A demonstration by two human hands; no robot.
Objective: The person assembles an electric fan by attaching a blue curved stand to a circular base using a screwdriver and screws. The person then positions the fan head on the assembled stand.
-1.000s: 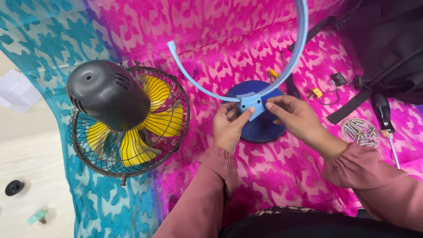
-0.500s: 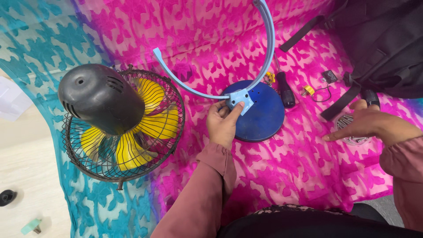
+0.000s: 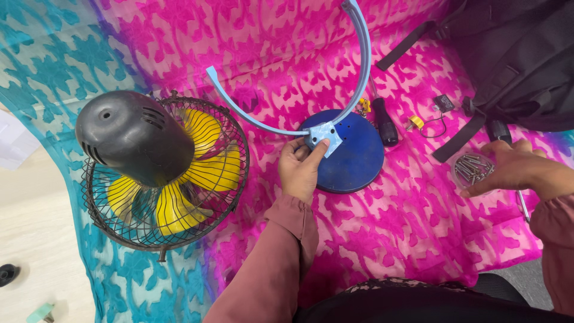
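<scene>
Pale-blue plastic bracket (image 3: pixel 324 135), a curved yoke with a flat foot, sits on the dark-blue round base (image 3: pixel 353 158) at centre frame; the left hand (image 3: pixel 301 167) pinches its foot between thumb and fingers. Right hand (image 3: pixel 511 167), at 3 o'clock, has its fingers loosely curled over a clear dish of screws (image 3: pixel 472 169); whether it grips any cannot be told. Fan head (image 3: pixel 164 170), black motor housing and yellow blades in a wire cage, lies at 9 o'clock on the pink-and-teal cloth (image 3: pixel 251 54). Screwdriver (image 3: pixel 382 122) lies at 1 o'clock. Risk: held one-handed, the tall yoke may tip off the base; screws could scatter if the dish is knocked.
</scene>
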